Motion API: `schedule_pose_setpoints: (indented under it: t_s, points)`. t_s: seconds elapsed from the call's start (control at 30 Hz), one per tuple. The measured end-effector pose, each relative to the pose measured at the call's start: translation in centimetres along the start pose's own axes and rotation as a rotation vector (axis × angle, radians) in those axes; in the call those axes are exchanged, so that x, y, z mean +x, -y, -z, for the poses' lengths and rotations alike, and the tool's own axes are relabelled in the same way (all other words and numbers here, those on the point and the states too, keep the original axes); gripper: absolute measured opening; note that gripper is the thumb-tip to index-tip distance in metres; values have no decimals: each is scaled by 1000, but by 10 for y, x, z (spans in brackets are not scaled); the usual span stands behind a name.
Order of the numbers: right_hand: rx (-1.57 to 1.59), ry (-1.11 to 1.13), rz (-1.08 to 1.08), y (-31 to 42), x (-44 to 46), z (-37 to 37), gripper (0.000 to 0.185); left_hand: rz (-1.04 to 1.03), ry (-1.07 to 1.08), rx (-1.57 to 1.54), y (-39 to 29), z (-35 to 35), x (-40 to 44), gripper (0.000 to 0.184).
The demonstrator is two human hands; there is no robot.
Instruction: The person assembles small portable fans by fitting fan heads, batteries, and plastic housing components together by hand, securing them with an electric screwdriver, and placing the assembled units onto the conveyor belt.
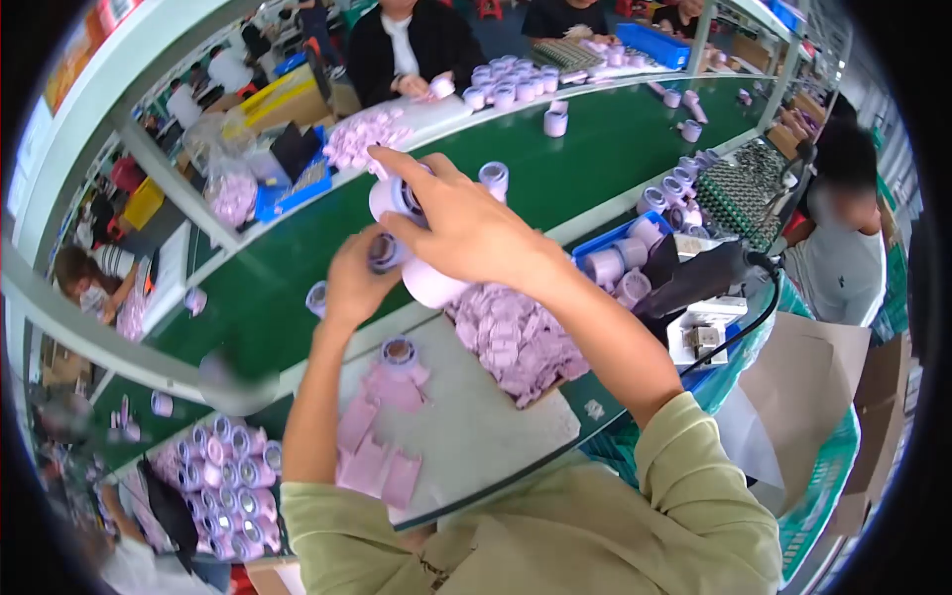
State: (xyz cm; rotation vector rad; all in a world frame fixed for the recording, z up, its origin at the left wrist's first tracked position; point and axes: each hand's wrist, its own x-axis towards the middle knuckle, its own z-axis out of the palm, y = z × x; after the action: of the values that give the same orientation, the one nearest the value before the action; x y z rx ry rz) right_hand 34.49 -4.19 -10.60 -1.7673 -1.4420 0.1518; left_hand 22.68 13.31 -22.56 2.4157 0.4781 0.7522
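Note:
My right hand [461, 213] reaches over the green conveyor belt, its fingers wrapped round a pale purple cylindrical part [387, 198]. Lower and to the left, my left hand [355, 283] grips a second cylindrical part [385, 250] with a dark round opening. Beneath my right hand is another pale purple rounded piece [433, 285]; whether a hand touches it I cannot tell. Below my hands, a ringed part [399, 353] and flat purple pieces [369, 466] rest on the light work mat [476, 436]. A heap of purple pieces [521, 342] lies beside them.
The green belt [585, 159] carries scattered cylinders. A blue bin [595, 243] and a small machine [702, 332] with a black cable stand right. Many cylinders [228, 486] are stacked lower left. Co-workers sit across the belt and at the right. A metal frame bar [169, 178] crosses the left.

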Motion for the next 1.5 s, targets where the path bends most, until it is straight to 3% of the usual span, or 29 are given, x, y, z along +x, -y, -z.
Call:
schedule_pose_setpoints:
  t_s: [0.17, 0.27, 0.5, 0.57, 0.7, 0.8, 0.9, 1.0, 1.13, 1.27, 1.3, 1.33, 1.37, 1.4, 1.43, 1.5]
  points:
    - [-32, 314, 29, 34, -68, -13, 58, 160, -141, 145, -102, 96, -141, 57]
    - [-105, 464, 13, 35, -104, -35, 58, 192, 16, 77, -129, 83, -208, 57]
    - [-383, 409, -65, 20, -151, -98, 65, 251, 40, 140, -117, -15, -232, 61]
    - [-439, 373, -135, 17, -151, -108, 66, 174, -28, 181, -104, -31, -234, 63]
    - [-468, 204, -104, -15, -154, -128, 66, 74, -56, 166, -105, -16, -237, 62]
    - [-470, 241, -99, -11, -152, -122, 65, 85, -57, 207, -106, 11, -253, 57]
    - [-516, 268, -48, 13, -141, -102, 59, 209, 2, 232, -106, 34, -279, 49]
    - [-518, 122, 169, 26, -102, -97, 49, 281, 25, 282, -107, 30, -299, 39]
    - [-468, 246, 273, 19, 4, -133, 46, 298, 42, 390, -102, 16, -315, 28]
    - [-553, 196, -50, -31, 61, -205, 68, 289, 30, 409, -109, 8, -311, 18]
    - [-510, 243, -107, -47, 61, -220, 74, 273, -3, 412, -118, 10, -307, 17]
    - [-444, 436, -128, -68, 72, -237, 73, 259, -31, 411, -122, 10, -306, 15]
    - [-415, 520, -117, -83, 77, -255, 63, 253, -40, 403, -122, 7, -305, 13]
    - [-370, 297, -190, -76, 69, -259, 33, 259, -50, 398, -120, 4, -306, 13]
    - [-373, 274, -124, -75, 67, -260, 28, 296, -1, 360, -115, 3, -309, 20]
    - [-346, 480, 11, -58, 64, -228, 32, 417, 76, 247, -114, 5, -306, 30]
